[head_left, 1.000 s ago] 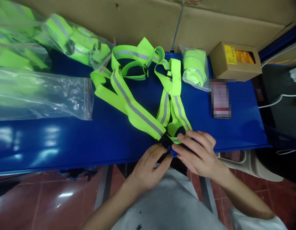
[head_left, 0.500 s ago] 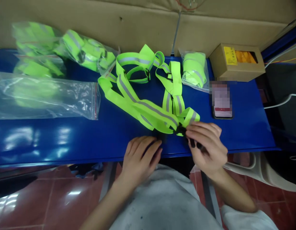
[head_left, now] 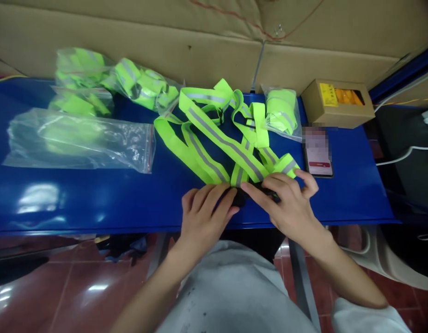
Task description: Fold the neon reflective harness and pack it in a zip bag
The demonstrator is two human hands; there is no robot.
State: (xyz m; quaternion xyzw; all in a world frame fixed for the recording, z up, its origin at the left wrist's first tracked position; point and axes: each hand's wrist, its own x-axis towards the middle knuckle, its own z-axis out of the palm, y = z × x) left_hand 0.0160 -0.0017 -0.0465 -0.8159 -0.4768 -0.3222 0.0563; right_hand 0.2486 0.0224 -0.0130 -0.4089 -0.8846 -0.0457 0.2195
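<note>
A neon-yellow reflective strap harness (head_left: 221,141) with a grey stripe lies looped on the blue table. My left hand (head_left: 207,215) rests at the front edge, fingers bent, its thumb and index finger closed at a black buckle (head_left: 239,199). To its right, my right hand (head_left: 290,201) spreads over the near end of the straps. One of its fingers reaches left to the strap by the buckle, while another is lifted beside a strap loop (head_left: 286,164). More black plastic shows beneath the right hand, mostly hidden.
Clear bags with folded neon straps (head_left: 144,85) lie at the back left, in front of a flatter zip bag (head_left: 131,148). Behind the harness sits another bagged strap (head_left: 282,111). A phone (head_left: 318,155) and a cardboard box (head_left: 339,104) stand right. Cardboard lines the back.
My right hand has let go of the raised black buckle and moved left, its fingers spreading over the straps. The strap ends now lie closer to my left hand, which has barely moved.
</note>
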